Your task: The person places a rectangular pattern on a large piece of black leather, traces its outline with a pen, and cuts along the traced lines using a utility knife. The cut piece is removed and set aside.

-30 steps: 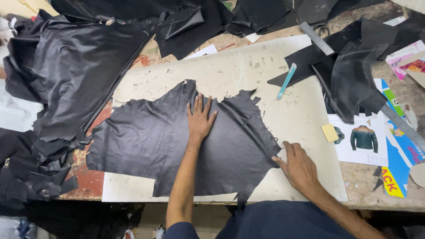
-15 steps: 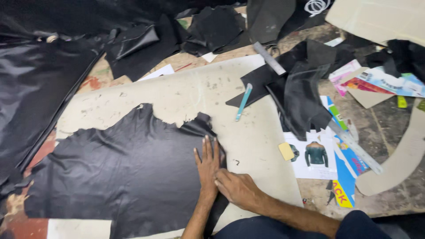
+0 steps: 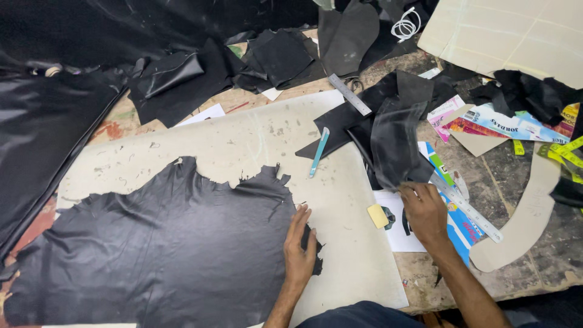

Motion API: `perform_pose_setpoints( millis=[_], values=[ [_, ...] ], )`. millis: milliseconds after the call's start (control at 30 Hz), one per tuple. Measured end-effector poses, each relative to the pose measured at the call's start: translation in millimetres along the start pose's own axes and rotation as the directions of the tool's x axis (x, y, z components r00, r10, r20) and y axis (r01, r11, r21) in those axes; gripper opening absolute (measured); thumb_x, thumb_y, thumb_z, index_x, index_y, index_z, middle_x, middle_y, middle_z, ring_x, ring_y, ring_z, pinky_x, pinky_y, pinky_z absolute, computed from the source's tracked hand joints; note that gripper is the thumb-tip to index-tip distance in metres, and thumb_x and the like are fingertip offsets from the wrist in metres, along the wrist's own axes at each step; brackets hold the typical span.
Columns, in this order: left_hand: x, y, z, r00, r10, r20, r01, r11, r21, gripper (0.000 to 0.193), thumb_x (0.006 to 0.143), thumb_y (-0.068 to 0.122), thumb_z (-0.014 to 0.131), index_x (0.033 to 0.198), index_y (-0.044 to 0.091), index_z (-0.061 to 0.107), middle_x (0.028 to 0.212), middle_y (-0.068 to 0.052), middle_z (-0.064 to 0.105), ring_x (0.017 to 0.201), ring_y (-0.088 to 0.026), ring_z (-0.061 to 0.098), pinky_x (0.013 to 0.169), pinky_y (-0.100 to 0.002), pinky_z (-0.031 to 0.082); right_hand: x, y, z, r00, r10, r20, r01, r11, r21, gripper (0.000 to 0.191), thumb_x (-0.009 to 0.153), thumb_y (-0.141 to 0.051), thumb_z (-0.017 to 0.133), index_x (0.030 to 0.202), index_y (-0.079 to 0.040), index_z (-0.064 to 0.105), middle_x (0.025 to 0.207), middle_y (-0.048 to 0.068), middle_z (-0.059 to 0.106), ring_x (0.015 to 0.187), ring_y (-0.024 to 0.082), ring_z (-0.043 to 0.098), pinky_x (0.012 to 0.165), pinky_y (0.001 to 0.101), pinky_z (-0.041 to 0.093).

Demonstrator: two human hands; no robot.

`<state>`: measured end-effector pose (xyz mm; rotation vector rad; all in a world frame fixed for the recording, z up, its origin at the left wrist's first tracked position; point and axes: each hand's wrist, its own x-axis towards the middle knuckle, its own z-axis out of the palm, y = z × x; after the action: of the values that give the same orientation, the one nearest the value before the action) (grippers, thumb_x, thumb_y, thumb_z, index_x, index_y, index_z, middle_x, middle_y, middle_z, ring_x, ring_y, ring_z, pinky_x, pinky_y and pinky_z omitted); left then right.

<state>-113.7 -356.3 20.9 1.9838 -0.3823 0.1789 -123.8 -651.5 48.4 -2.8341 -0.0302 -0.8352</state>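
Black leather hide [image 3: 164, 249] lies spread flat on the pale cutting board [image 3: 243, 140], covering the board's near left part and running off its left end. Half a second ago both hands lay together at the hide's right edge; now only the left hand [image 3: 299, 252] rests there, palm down and fingers straight, pressing the torn right edge without gripping anything. The right hand [image 3: 424, 209] has moved off to the right of the hide, past the board's edge, and sits on a printed white sheet [image 3: 395, 228]. Its fingers are curled at the lower end of a folded black leather piece [image 3: 395, 143], but I cannot tell whether they pinch it or only touch it. The view has also shifted, so more of the table to the right of the hide now shows.

The hide itself is matte black with a fine grain, faintly creased, and its outline is ragged: small tabs and notches run along the top edge, and a little torn flap sticks out just beside the left hand.

Beyond the hide's right edge a light blue pen-shaped tool [image 3: 318, 152] lies on the board. A small yellow block [image 3: 378, 215] sits between the two hands, and a metal ruler [image 3: 464, 206] lies just right of the right hand.
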Motion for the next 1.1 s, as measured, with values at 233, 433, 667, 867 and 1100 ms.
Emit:
perform_pose_setpoints(
  millis=[233, 433, 667, 867, 1100],
  values=[
    [-20.1, 59.1, -24.4, 0.899, 0.399, 0.180, -0.368, 0.912, -0.183, 0.071, 0.078, 0.003, 0.078, 0.143, 0.000, 0.050, 0.148, -0.020, 0.053, 0.146, -0.039, 0.042, 0.128, -0.056, 0.019, -30.9, -100.3, -90.6, 0.774, -0.626, 0.095, 0.435, 0.634, 0.639, 0.025, 0.081, -0.009, 0.077, 0.103, -0.002, 0.068, 0.108, 0.010, 0.074, 0.094, 0.027, 0.074, 0.077, 0.0382, 0.060],
    [-124.1, 21.6, -62.0, 0.876, 0.259, 0.408, -0.142, 0.944, -0.297, 0.037, 0.081, 0.006, 0.084, 0.117, 0.011, 0.076, 0.107, -0.006, 0.080, 0.109, -0.020, 0.076, 0.126, -0.045, 0.042, -53.8, -92.1, -133.0, 0.686, -0.720, 0.100, 0.193, 0.313, 0.930, 0.010, 0.088, -0.020, 0.069, 0.096, -0.013, 0.069, 0.105, 0.008, 0.083, 0.090, 0.018, 0.083, 0.078, 0.0309, 0.061],
    [-205.6, -21.3, -105.5, 0.883, -0.465, 0.069, 0.415, 0.701, -0.580, 0.021, 0.088, 0.007, 0.080, 0.104, -0.007, 0.078, 0.092, -0.009, 0.079, 0.082, -0.010, 0.069, 0.076, -0.028, 0.057, 38.0, -171.3, -42.2, 0.901, -0.239, 0.363, -0.238, 0.427, 0.872, 0.018, 0.107, -0.014, 0.059, 0.106, 0.004, 0.061, 0.073, 0.004, 0.058, 0.058, 0.010, 0.058, 0.052, 0.0243, 0.045],
    [-167.7, -72.5, -137.3, 0.807, -0.539, -0.240, 0.405, 0.802, -0.440, 0.036, 0.088, 0.005, 0.074, 0.122, -0.006, 0.068, 0.103, -0.013, 0.079, 0.094, -0.016, 0.074, 0.085, -0.029, 0.058, 51.4, -261.0, 68.3, 0.912, -0.176, 0.370, -0.147, 0.703, 0.696, 0.034, 0.099, -0.014, 0.066, 0.126, 0.005, 0.059, 0.105, 0.020, 0.064, 0.076, 0.026, 0.070, 0.067, 0.0386, 0.052],
    [-148.7, -73.6, -143.7, 0.835, -0.491, -0.248, 0.375, 0.838, -0.397, 0.047, 0.089, 0.002, 0.073, 0.133, -0.005, 0.058, 0.114, -0.018, 0.075, 0.105, -0.021, 0.074, 0.088, -0.031, 0.059, -78.8, -307.7, 37.0, 0.886, -0.234, 0.400, 0.038, 0.898, 0.439, 0.037, 0.094, -0.015, 0.065, 0.130, -0.007, 0.064, 0.140, 0.012, 0.060, 0.123, 0.034, 0.060, 0.105, 0.0429, 0.049]
  ],
)
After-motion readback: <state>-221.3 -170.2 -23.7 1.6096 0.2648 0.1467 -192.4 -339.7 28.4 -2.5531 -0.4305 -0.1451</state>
